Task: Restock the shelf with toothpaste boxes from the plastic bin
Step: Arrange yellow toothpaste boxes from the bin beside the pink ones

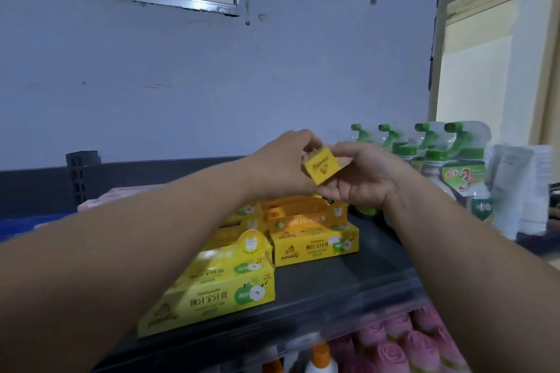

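A yellow toothpaste box (321, 167) is held end-on above the dark shelf (339, 285). My left hand (280, 165) pinches its upper left edge, and my right hand (363, 175) grips its right side and underside. Below my hands, several yellow toothpaste boxes (315, 244) lie stacked on the shelf, the nearest one (212, 294) angled toward the front edge. The plastic bin is not in view.
Green-capped spray bottles (439, 160) stand at the shelf's right, with white packages (515, 188) beyond them. Pink packs (103, 200) lie at the left behind my forearm. Pink bottles (403, 345) and an orange-capped bottle (321, 357) sit on the lower shelf. A blue wall rises behind.
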Demonstrator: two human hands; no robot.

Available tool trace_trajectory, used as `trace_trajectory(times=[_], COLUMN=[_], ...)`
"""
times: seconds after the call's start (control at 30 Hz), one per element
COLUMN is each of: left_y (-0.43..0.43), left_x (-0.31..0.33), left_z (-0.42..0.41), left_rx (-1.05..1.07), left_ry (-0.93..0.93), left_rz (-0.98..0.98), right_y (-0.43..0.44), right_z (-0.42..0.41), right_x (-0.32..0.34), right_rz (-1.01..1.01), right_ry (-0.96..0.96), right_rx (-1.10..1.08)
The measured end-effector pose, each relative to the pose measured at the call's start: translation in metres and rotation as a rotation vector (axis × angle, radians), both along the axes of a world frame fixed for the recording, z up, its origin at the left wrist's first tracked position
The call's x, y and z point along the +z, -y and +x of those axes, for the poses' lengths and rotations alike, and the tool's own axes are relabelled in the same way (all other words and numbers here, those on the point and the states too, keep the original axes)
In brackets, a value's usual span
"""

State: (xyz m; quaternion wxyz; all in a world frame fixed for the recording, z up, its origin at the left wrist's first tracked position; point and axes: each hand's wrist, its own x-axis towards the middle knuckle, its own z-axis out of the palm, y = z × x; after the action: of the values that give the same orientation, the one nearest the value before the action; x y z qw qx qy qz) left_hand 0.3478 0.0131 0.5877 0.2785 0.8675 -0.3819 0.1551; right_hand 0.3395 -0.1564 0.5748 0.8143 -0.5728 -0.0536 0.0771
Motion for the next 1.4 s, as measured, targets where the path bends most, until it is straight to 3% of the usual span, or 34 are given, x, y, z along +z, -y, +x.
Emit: trace_trajectory(times=[0.07,0.27,0.5,0.67,0.7,0.77,0.83,0.87,0.97,1.17,1.4], left_y=[-0.007,-0.016,-0.032,-0.045,-0.047,-0.052,-0.055,-0.057,-0.061,-0.072,-0.101], left_x=[0.005,0.023,0.036,0.041,0.042,0.043,0.043,0.043,0.041,0.035,0.028], left_z=[0.006,0.027,0.014,0.013,0.013,0.013,0.013,0.011,0.006,-0.006,-0.024], left_rx=[-0.004,0.259,0.148,0.161,0.182,0.210,0.215,0.213,0.214,0.217,0.243], left_ry=[-0.126,-0.013,-0.300,-0.293,-0.266,-0.246,-0.264,-0.274,-0.287,-0.320,-0.339], left_rz=[-0.067,-0.095,-0.038,-0.061,-0.085,-0.127,-0.141,-0.138,-0.128,-0.180,-0.206], right_y=[0.008,0.020,0.015,0.013,0.015,0.020,0.025,0.025,0.023,0.020,0.021], right_z=[0.005,0.010,0.011,0.017,0.018,0.017,0.018,0.019,0.015,0.020,0.006], right_x=[-0.011,-0.016,-0.010,-0.010,-0.013,-0.023,-0.038,-0.045,-0.059,-0.078,-0.064], right_rz=[-0.041,-0.142,-0.201,-0.137,-0.220,-0.590,-0.967,-1.038,-0.925,-0.835,-0.430], right_ry=[-0.009,0.018,0.081,0.143,0.151,0.163,0.125,0.080,-0.023,0.049,0.146], right_rx=[-0.051,-0.122,-0.132,-0.272,-0.382,-0.577,-0.552,-0.502,-0.427,-0.548,-0.545])
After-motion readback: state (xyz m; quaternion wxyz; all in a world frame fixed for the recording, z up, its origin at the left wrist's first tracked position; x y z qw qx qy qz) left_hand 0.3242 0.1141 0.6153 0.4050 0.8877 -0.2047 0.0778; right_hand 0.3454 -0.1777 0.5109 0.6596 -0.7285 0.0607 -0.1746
